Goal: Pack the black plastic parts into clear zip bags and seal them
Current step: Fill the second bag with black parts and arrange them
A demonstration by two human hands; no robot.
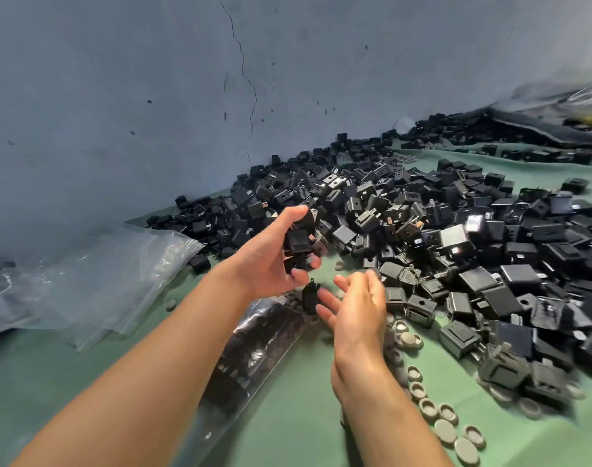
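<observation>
Green cloth [287, 433] covers the work surface, and behind it stands a blue-grey wall [119, 96] with a long thin crack [250, 96]. On the cloth lies a big pile of black plastic parts [456, 230], which reaches to the foot of the wall.

At the near-left edge of the pile, the left hand [271, 261] is raised a little. Its fingers and thumb are curled round a small bunch of black parts [299, 242].

Just nearer than that same edge of the pile is the right hand [358, 308]. Its fingers are quite straight and a little spread, the palm turned to the left, and it holds nothing. One single black part [309, 298] is just beside its fingertips; I cannot tell if it touches them.

From this part, a clear zip bag [254, 352] already filled with dark parts runs away from the pile toward the person, partly under the left forearm. Well to the left of the pile lies a loose stack of empty clear bags [85, 281]. Along the near edge of the pile, many grey round caps [446, 429] are scattered on the cloth.
</observation>
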